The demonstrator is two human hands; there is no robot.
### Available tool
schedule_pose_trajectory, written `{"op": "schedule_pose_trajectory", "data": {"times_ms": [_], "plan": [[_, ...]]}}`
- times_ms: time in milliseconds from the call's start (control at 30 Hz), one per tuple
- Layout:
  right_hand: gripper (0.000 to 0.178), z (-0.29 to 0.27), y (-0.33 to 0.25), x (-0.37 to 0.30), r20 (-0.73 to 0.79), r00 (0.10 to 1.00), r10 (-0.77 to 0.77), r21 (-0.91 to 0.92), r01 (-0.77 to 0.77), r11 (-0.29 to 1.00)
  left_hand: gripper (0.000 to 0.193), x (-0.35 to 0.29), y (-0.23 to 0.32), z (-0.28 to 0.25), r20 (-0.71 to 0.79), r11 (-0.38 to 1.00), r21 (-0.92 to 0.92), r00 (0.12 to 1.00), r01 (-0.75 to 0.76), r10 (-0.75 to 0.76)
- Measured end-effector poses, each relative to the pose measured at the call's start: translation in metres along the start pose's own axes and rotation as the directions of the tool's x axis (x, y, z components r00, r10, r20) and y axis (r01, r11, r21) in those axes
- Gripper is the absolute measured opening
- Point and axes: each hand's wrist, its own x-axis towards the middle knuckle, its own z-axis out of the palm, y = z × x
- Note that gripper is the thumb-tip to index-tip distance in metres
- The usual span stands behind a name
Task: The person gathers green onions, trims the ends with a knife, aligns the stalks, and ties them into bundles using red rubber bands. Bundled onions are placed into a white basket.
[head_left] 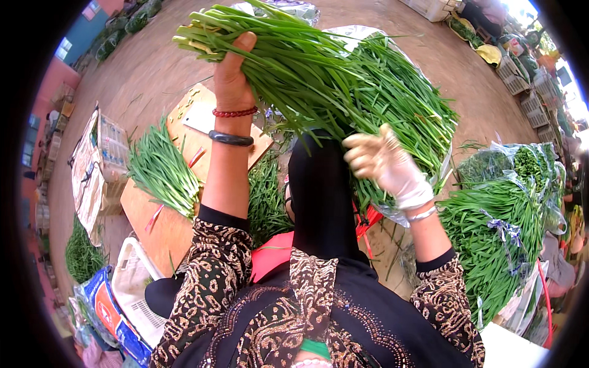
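My left hand (232,75) is raised and shut on a thick bunch of long green chive-like stalks (288,61), gripping it near the cut ends. A red bead bracelet and a dark bangle sit on that wrist. My right hand (386,164), in a thin dirty white glove, rests against the leafy end of a large pile of the same greens (405,104) lying in a clear plastic bag. The held bunch spreads out over that pile.
A smaller bunch of greens (161,172) lies on a brown cardboard sheet (147,221) at left. A bagged heap of greens (497,227) is at right. White plastic crates (138,288) and printed sacks sit at lower left; more crates line the far right.
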Motion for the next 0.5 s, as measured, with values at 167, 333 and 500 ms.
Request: {"op": "schedule_pose_trajectory", "data": {"times_ms": [167,333,500], "plan": [[0.113,0.051,0.066,0.047,0.226,0.972,-0.061,0.278,-0.004,0.961,0.031,-0.026,-0.002,0.031,0.022,0.991,0.128,0.999,-0.040,0.038],[0.114,0.048,0.078,0.087,0.058,0.964,-0.259,0.478,0.201,0.855,0.059,-0.074,-0.001,0.025,0.217,0.978,0.181,0.974,-0.102,0.062],[0.105,0.069,0.078,0.067,0.180,0.912,-0.369,0.551,0.217,0.806,0.043,-0.117,-0.009,0.017,0.486,0.957,0.186,0.868,-0.223,0.108]]}}
